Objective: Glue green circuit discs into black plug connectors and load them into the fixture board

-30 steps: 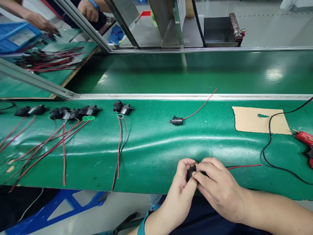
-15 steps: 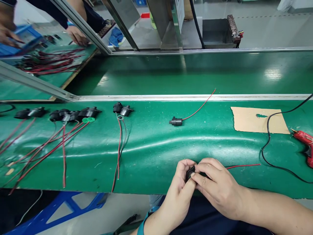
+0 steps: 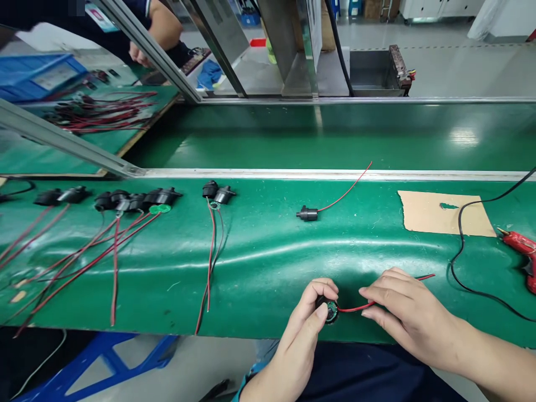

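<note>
My left hand (image 3: 307,318) is closed around a small round black housing (image 3: 321,304), between thumb and fingers. Its face, with a green circuit board (image 3: 331,310) in it, points to the right. From that face a red wire (image 3: 354,309) runs to my right hand (image 3: 404,312). The thumb and fingertips of this hand are apart, and the wire passes between them. Beyond the knuckles the wire's far end comes out again. Farther back on the green mat lies a black cylindrical part (image 3: 307,213) with a thin red wire.
Black parts with red and black wires (image 3: 218,192) lie in groups to the left. On the right are a cardboard piece (image 3: 427,212), a black cable (image 3: 460,245) and a red glue gun (image 3: 521,245). A metal frame (image 3: 251,173) crosses behind; another person's arm (image 3: 163,28) shows beyond.
My right hand has moved right, off the black housing and along the red wire. The left hand still holds the housing, whose green board now shows. The view has tilted up slightly.
</note>
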Tool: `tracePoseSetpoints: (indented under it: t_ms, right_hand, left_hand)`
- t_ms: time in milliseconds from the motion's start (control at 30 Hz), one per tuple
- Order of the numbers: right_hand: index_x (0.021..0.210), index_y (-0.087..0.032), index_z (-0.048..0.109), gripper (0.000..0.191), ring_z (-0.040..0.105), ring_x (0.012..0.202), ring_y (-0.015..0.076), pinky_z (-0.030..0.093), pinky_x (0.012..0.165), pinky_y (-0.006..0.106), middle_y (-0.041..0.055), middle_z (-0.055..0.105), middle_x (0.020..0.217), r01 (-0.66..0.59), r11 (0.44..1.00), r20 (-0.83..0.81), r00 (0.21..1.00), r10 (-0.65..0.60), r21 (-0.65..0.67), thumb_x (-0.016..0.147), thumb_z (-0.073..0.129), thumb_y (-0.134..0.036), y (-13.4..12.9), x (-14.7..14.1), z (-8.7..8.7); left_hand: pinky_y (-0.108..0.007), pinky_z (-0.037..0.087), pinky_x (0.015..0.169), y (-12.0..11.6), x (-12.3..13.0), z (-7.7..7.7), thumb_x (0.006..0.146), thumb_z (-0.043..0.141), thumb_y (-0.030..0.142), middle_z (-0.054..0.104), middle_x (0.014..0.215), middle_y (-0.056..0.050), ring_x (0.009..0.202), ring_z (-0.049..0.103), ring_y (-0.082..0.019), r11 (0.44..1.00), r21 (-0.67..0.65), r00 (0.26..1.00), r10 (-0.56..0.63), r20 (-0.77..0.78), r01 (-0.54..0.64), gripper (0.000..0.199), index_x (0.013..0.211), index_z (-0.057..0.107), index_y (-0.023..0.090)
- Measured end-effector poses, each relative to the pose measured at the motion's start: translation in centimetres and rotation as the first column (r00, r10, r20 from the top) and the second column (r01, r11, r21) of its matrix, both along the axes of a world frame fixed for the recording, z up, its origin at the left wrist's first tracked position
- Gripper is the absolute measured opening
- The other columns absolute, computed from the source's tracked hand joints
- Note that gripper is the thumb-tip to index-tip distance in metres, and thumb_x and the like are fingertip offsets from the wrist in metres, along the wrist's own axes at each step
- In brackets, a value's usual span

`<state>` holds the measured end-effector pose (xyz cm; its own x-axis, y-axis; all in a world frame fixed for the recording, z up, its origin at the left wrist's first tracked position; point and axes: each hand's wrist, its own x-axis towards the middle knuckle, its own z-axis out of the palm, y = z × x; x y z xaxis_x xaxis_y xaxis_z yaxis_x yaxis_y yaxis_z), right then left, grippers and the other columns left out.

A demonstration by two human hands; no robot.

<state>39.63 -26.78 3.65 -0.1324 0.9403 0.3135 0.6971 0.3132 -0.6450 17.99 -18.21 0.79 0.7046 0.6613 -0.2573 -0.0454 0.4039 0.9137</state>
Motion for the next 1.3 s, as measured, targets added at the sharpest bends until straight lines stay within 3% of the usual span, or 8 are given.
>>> tracePoseSetpoints:
  t_ms: [233,533,667,900,1000,1133,1300]
  right_hand:
    - [0.12,-0.014,0.059,0.02,0.059,0.076,0.0184,0.05,0.07,0.035,0.0067,0.068,0.091,-0.015,1.0,0.007,1.0,0.015,-0.003,0.101,0.057,-0.016,-0.2,0.0,1.0]
    - [0.118,-0.014,0.06,0.018,0.061,0.078,0.0204,0.053,0.072,0.038,0.0071,0.07,0.093,-0.043,0.999,0.014,0.999,0.043,-0.008,0.1,0.058,-0.016,0.1,-1.2,1.5]
    - [0.112,-0.013,0.064,0.017,0.066,0.083,0.0244,0.057,0.076,0.041,0.0096,0.071,0.097,-0.021,0.997,0.044,0.999,0.024,-0.079,0.096,0.064,-0.02,0.7,-2.5,0.9]
    - [0.127,-0.014,0.059,0.043,0.069,0.087,0.0245,0.059,0.08,0.04,0.0091,0.073,0.104,0.04,0.995,0.003,0.999,-0.04,-0.09,0.089,0.076,-0.026,1.2,-3.4,-1.2]
    - [0.119,-0.014,0.062,0.029,0.068,0.09,0.0238,0.059,0.082,0.037,0.0098,0.072,0.104,0.029,0.999,-0.033,0.999,-0.031,-0.038,0.094,0.069,-0.027,1.4,-3.2,-1.7]
    - [0.113,-0.011,0.063,0.021,0.065,0.079,0.0234,0.059,0.071,0.038,0.0105,0.071,0.092,0.061,0.997,-0.001,0.998,-0.061,0.048,0.099,0.056,-0.024,1.6,-2.9,-2.3]
    - [0.112,-0.009,0.062,0.02,0.063,0.074,0.0221,0.059,0.068,0.036,0.0106,0.069,0.089,0.059,0.996,0.034,0.998,-0.061,0.063,0.099,0.053,-0.022,1.4,-2.7,-2.6]
  left_hand:
    - [-0.034,0.033,0.095,0.3,-0.1,-0.1,0.099,0.046,0.034,0.05,0.111,-0.006,0.108,0.043,-0.025,1.0,-0.027,1.0,0.012,0.025,-0.011,0.02,0.103,0.063,0.024]
    - [-0.033,0.038,0.094,0.1,0.2,-0.4,0.098,0.05,0.028,0.053,0.113,-0.005,0.106,0.047,-0.022,0.998,0.046,0.999,-0.041,0.005,0.04,0.011,0.103,0.059,0.026]
    - [-0.033,0.041,0.096,-0.4,0.8,-0.5,0.105,0.041,0.03,0.055,0.109,-0.003,0.105,0.05,-0.02,0.997,0.061,0.998,-0.048,-0.05,0.051,0.015,0.105,0.056,0.027]
    - [-0.032,0.046,0.099,-1.0,1.7,-0.7,0.104,0.046,0.034,0.061,0.116,-0.004,0.113,0.056,-0.02,0.998,0.054,0.989,-0.022,-0.146,0.03,0.016,0.118,0.051,0.028]
    - [-0.035,0.046,0.104,-1.0,2.0,-0.7,0.102,0.05,0.038,0.062,0.123,-0.006,0.12,0.056,-0.022,0.998,0.058,0.981,0.0,-0.195,0.011,0.026,0.125,0.051,0.027]
    - [-0.039,0.041,0.112,-1.3,2.5,-0.7,0.102,0.045,0.043,0.06,0.135,-0.009,0.13,0.053,-0.025,0.997,0.077,0.956,-0.002,-0.295,0.026,0.034,0.128,0.055,0.024]
    - [-0.035,0.046,0.105,-1.6,2.8,-0.5,0.103,0.043,0.041,0.062,0.134,-0.009,0.128,0.054,-0.025,0.988,0.141,0.925,-0.008,-0.379,0.066,0.032,0.125,0.057,0.023]
